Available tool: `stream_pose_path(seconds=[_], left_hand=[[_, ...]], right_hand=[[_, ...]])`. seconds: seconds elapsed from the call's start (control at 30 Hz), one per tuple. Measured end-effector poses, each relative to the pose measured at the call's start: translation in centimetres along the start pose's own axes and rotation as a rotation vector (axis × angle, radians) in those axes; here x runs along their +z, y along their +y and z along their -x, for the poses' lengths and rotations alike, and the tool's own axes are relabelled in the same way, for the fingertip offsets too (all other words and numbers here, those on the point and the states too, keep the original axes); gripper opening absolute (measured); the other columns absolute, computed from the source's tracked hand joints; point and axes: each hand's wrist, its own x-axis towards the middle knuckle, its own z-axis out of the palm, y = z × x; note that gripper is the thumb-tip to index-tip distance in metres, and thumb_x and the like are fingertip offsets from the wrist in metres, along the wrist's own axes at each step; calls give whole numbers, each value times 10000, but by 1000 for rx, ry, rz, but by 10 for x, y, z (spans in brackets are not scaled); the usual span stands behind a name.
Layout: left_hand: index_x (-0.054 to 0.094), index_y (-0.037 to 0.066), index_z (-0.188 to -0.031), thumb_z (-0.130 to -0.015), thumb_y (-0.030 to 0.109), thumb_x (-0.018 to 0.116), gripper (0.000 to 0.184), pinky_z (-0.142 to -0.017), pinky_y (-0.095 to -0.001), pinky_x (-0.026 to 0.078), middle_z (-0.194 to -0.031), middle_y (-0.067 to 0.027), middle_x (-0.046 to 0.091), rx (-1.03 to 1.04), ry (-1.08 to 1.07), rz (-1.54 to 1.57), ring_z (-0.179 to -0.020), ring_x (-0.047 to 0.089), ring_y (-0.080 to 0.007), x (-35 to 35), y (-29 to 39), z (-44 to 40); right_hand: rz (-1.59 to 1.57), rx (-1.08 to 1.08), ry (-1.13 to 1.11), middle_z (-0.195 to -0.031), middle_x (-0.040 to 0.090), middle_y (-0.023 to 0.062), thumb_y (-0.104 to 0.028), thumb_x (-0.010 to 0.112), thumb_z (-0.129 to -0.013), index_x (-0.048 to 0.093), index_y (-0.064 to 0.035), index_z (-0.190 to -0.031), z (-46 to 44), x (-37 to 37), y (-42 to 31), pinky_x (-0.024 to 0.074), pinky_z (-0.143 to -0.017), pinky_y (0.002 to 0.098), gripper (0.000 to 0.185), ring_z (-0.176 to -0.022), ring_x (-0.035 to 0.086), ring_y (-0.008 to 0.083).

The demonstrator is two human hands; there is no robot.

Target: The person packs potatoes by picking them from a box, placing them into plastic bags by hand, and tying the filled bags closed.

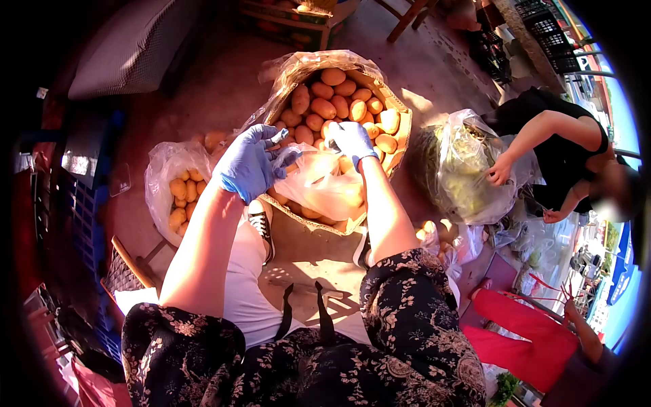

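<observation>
A large cardboard box [401,139] lined with clear plastic holds many reddish-brown potatoes [324,107]. Resting over its near part is a clear plastic bag [315,173] with potatoes inside. My right hand [352,142], in a blue glove, is closed at the upper edge of this bag, fingers pinched on the plastic. On the bag's left side is my left hand [245,163], also gloved in blue. Its fingers are bent but apart, close to the bag's edge, with greyish smudged fingertips. Whether they touch the plastic is unclear.
Another bag of potatoes [182,197] stands left of the box. To the right, a person in black [559,136] handles a big plastic bag of green produce [464,169]. Someone in red trousers [522,332] is at the lower right. A blue crate [88,197] stands at left.
</observation>
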Motion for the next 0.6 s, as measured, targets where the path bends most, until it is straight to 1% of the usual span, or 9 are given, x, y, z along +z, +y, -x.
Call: stream_pose_path(seconds=[0.1,0.17,0.2,0.27,0.37,0.43,0.53,0.57,0.6], left_hand=[[545,52,-1050,-826,245,534,296,-582,-270,447,-1056,-66,569,-3,53,-36,-906,593,-234,11,0,3],[577,54,-1050,-823,235,544,292,-613,-260,433,-996,-48,600,11,-31,-5,-869,593,-187,10,0,0],[570,60,-1005,-830,240,553,252,-607,-254,418,-942,-40,609,24,-22,-33,-811,597,-158,11,-1,-1],[565,60,-969,-845,240,560,219,-603,-243,405,-882,-29,617,28,-6,-69,-759,595,-120,21,0,3],[581,48,-1064,-828,218,539,294,-627,-252,441,-944,-63,609,69,-69,-17,-824,591,-167,14,-2,0],[582,58,-1075,-840,224,525,294,-644,-252,440,-962,-54,612,64,-10,-84,-839,589,-161,14,-3,-3],[580,73,-1102,-859,230,504,299,-665,-252,437,-990,-42,616,92,31,-139,-859,588,-151,12,-6,-4],[579,78,-1112,-865,230,497,302,-670,-252,436,-999,-38,617,113,29,-149,-866,588,-148,12,-8,-6],[572,98,-1143,-884,214,482,298,-666,-244,435,-1009,-28,620,134,31,-187,-877,589,-139,13,-9,-6]], right_hand=[[222,-255,431,-749,644,181,-361,575,-779,631,-6,-777,-70,14,27,483,-703,420,360,-755,620,324],[468,-332,411,-904,626,198,-412,637,-716,612,-11,-917,-89,34,24,466,-779,420,449,-877,590,341],[585,-304,304,-1022,582,203,-439,676,-678,583,-16,-997,-101,43,19,429,-859,425,537,-971,542,359],[644,-203,329,-1112,539,177,-470,682,-676,583,-28,-1025,-115,68,7,388,-907,430,571,-1081,467,352],[703,-24,298,-1241,456,137,-482,697,-667,609,-74,-1053,-129,87,3,330,-945,428,569,-1208,343,293],[741,-21,327,-1181,510,131,-473,698,-659,616,-69,-1031,-131,88,6,377,-895,419,555,-1123,442,295],[474,-218,188,-1103,564,131,-369,717,-654,623,-47,-987,-121,68,24,429,-855,392,473,-1020,532,311],[-85,-454,139,-1006,597,135,-210,722,-639,575,-34,-1031,-109,63,33,458,-837,339,455,-940,585,293],[-201,-463,101,-1033,579,127,-139,702,-641,535,-51,-1075,-84,53,25,443,-867,324,474,-983,564,264]])
